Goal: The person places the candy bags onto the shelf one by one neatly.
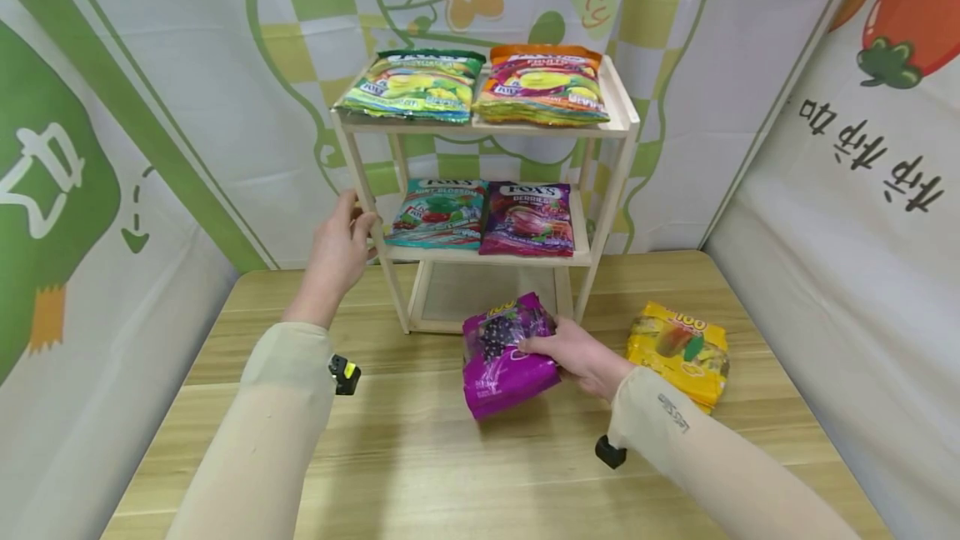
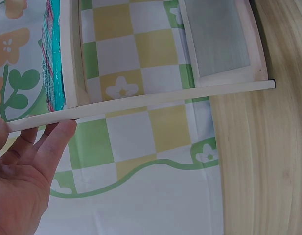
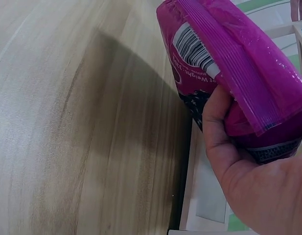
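Note:
My right hand [image 1: 581, 357] grips a purple candy bag [image 1: 502, 386] with dark berries printed on it, holding it tilted in front of the bottom tier of a small wooden shelf [image 1: 615, 177]. In the right wrist view, fingers curl against the barcode side of the bag [image 3: 239, 58], beside its crimped seam. At the shelf's left front post [image 2: 151, 100], my left hand [image 1: 341, 244] holds on with thumb and fingers, level with the middle tier. The bottom tier [image 1: 435, 294] shows a grey panel, partly hidden by the purple bag.
A green candy bag [image 1: 416, 90] and an orange one [image 1: 543, 90] lie on the top tier. A teal bag [image 1: 442, 215] and a berry bag [image 1: 528, 219] share the middle tier. On the wooden table [image 1: 420, 473], a yellow candy bag [image 1: 678, 352] sits right of the shelf.

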`<state>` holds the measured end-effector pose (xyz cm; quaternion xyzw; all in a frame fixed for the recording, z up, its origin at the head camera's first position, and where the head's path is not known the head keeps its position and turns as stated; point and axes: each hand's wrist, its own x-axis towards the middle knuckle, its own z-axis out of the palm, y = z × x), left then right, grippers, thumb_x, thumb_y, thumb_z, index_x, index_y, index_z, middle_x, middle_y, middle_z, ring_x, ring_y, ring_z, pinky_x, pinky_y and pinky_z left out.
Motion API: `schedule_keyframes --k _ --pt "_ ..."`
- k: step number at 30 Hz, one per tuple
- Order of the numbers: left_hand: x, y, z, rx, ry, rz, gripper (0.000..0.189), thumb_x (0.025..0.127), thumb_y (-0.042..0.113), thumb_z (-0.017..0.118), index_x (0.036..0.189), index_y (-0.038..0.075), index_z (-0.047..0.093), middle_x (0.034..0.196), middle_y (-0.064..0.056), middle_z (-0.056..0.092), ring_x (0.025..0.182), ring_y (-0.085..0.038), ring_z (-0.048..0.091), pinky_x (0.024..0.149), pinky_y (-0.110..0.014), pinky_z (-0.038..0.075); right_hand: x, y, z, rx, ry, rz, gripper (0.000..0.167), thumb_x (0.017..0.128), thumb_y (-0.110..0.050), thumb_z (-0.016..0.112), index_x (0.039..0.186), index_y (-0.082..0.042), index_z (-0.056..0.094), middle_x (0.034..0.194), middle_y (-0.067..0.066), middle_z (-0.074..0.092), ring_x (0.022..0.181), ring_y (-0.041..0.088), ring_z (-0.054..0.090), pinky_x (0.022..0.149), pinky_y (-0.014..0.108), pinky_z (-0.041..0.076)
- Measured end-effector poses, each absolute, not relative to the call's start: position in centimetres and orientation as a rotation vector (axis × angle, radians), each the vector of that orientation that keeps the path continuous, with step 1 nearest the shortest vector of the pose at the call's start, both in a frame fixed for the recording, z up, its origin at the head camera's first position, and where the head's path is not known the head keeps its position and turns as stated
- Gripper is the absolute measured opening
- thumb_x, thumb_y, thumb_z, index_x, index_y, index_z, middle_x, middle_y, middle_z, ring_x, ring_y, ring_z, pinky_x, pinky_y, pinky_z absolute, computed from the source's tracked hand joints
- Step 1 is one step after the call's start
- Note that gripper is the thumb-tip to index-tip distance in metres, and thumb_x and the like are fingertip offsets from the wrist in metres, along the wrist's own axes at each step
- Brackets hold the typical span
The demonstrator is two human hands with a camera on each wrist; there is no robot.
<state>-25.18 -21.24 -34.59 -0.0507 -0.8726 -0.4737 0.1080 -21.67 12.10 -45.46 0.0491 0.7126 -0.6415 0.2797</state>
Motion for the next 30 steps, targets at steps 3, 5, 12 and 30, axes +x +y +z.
schedule_keyframes --k 3,5,12,30 --pt "-25.1 -21.2 -34.5 -0.147 -2.562 -1.408 0.036 0.112 0.017 0.036 0.145 0.003 0.037 0.136 -0.028 0.055 0.127 -0.044 0.057 0.095 -0.047 0.059 -22.0 11.9 -45.7 0.123 1.917 -1.73 0.079 0.093 -0.017 0.074 0.154 0.002 0.027 0.133 0.025 0.057 0.093 0.028 0.072 0.081 0.039 0.064" --pt "-25.1 -21.2 -34.5 -0.143 -2.56 -1.411 0.036 0.112 0.017 0.036 0.145 0.003 0.037 0.136 -0.028 0.055 0.128 -0.044 0.057 0.095 -0.047 0.059 -22.1 11.7 -45.9 0.12 1.903 -1.747 0.078 0.094 -0.017 0.073 0.154 0.001 0.027 0.134 0.025 0.057 0.093 0.027 0.073 0.082 0.039 0.064" --pt "-25.1 -21.2 -34.5 -0.142 -2.57 -1.386 0.037 0.112 0.019 0.036 0.147 0.003 0.036 0.137 -0.028 0.055 0.128 -0.043 0.056 0.095 -0.047 0.059 -22.6 11.3 -46.1 0.122 1.877 -1.791 0.074 0.096 -0.015 0.07 0.153 0.001 0.027 0.134 0.025 0.057 0.093 0.026 0.073 0.084 0.038 0.063" --pt "-25.1 -21.2 -34.5 -0.127 -2.58 -1.371 0.035 0.112 0.019 0.036 0.145 0.005 0.037 0.139 -0.027 0.055 0.129 -0.043 0.056 0.093 -0.047 0.06 -23.7 11.0 -47.1 0.104 1.898 -1.778 0.074 0.102 -0.023 0.063 0.157 0.002 0.02 0.145 0.025 0.048 0.123 0.034 0.06 0.106 0.044 0.052"
